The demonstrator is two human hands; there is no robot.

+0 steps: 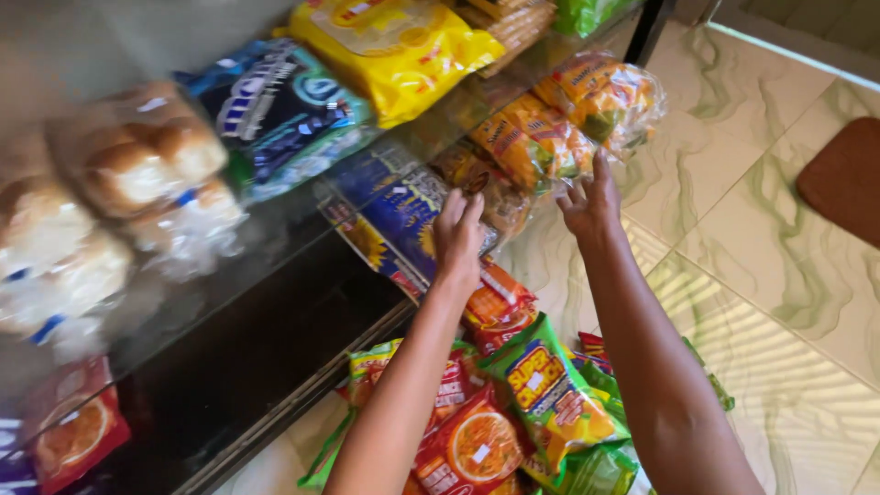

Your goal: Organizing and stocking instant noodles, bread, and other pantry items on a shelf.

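Both hands reach apart into the shelf: left hand (457, 240) pressing a blue snack packet (400, 218), right hand (591, 203) open, fingers spread beside orange-yellow packets (534, 142).

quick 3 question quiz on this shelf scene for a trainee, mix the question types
1. True or false: the left hand rests on a blue packet on the shelf.
2. Which packets is the right hand reaching toward?
A. bread rolls
B. orange packets
C. the dark mat
3. Fill in: the loose pile of snack packets lies on the ______ below both arms.

Key
1. True; the fingers lie on the blue packet.
2. B; the orange packets sit just above that hand, while the bread rolls and the mat are far off.
3. floor
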